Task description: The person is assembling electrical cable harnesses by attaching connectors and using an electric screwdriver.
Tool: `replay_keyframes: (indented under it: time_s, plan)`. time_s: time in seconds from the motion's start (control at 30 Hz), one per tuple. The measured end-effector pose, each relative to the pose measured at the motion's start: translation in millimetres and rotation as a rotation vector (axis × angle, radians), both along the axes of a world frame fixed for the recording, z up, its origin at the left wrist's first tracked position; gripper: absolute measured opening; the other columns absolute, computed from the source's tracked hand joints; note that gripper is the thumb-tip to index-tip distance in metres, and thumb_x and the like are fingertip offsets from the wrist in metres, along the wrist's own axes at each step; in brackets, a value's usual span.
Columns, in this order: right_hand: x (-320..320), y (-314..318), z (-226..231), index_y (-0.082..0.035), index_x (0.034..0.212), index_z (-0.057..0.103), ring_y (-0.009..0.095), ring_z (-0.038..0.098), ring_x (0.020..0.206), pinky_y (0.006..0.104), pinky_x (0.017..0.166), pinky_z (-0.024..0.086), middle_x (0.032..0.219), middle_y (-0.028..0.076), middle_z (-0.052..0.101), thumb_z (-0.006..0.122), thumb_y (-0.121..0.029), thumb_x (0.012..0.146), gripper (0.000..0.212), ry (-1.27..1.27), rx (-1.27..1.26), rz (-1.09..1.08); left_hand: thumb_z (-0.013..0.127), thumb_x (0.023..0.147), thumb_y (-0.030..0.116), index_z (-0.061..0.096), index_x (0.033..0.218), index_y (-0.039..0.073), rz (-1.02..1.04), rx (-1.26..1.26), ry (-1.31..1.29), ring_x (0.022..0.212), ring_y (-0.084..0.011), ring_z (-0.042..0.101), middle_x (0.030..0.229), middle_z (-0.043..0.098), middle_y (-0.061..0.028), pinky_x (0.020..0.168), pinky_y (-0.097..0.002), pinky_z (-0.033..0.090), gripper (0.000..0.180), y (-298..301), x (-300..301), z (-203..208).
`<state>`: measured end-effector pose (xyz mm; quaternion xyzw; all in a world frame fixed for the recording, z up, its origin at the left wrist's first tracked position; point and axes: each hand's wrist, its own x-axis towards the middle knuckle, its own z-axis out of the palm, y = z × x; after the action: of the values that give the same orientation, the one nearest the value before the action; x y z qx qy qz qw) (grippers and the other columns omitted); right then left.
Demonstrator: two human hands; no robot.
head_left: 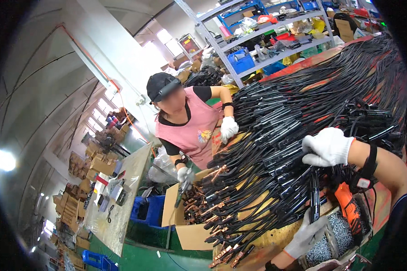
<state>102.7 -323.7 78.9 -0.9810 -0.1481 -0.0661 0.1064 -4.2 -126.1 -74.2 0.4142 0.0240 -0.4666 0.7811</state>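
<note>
Both my hands wear white gloves. My left hand is closed round the lower end of a black elongated handle, which stands nearly upright beside the box of screws. Above and to its right, my right hand has its fingers curled over the pile of black cable handles; what lies in its fingers is hidden. An orange and black power screwdriver leans on the screws, just right of the upright handle. Many black cables with such handles cover the table.
Across the table a co-worker in pink holds a metal tool above a cardboard box. Copper-ended cables overhang the near left edge. A side table, blue crates and loaded shelves stand beyond.
</note>
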Motion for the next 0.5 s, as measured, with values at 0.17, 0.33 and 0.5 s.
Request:
replay_keyframes:
  time_s: [0.17,0.33,0.5]
  plan:
    - [1,-23,31,-0.012,0.099,0.057,0.037,0.064,0.071,0.0447,0.067,0.051,0.075,0.016,0.065,0.053,-0.040,0.090,0.030,0.063,-0.033,-0.014,0.060,0.091,0.013,0.030,0.131,0.012,0.003,-0.064,0.048,0.059,-0.0053,0.042,0.076,0.043,0.0028,0.051,-0.0199,0.035,0.050,2,2,16]
    - [-10,-11,77,-0.013,0.100,0.057,0.036,0.064,0.071,0.0430,0.065,0.051,0.075,0.013,0.065,0.057,-0.042,0.089,0.031,0.031,-0.023,-0.007,0.060,0.091,0.013,0.031,0.129,0.012,0.021,-0.008,0.005,0.056,-0.0053,0.041,0.074,0.044,0.0034,0.048,-0.0218,0.033,0.049,4,2,7]
    - [-8,0,89,-0.013,0.098,0.058,0.034,0.065,0.070,0.0428,0.064,0.052,0.072,0.012,0.064,0.060,-0.040,0.086,0.029,0.105,-0.171,0.025,0.061,0.090,0.015,0.031,0.129,0.013,0.001,-0.082,0.002,0.055,-0.0051,0.041,0.074,0.045,0.0038,0.047,-0.0220,0.031,0.049,9,1,10]
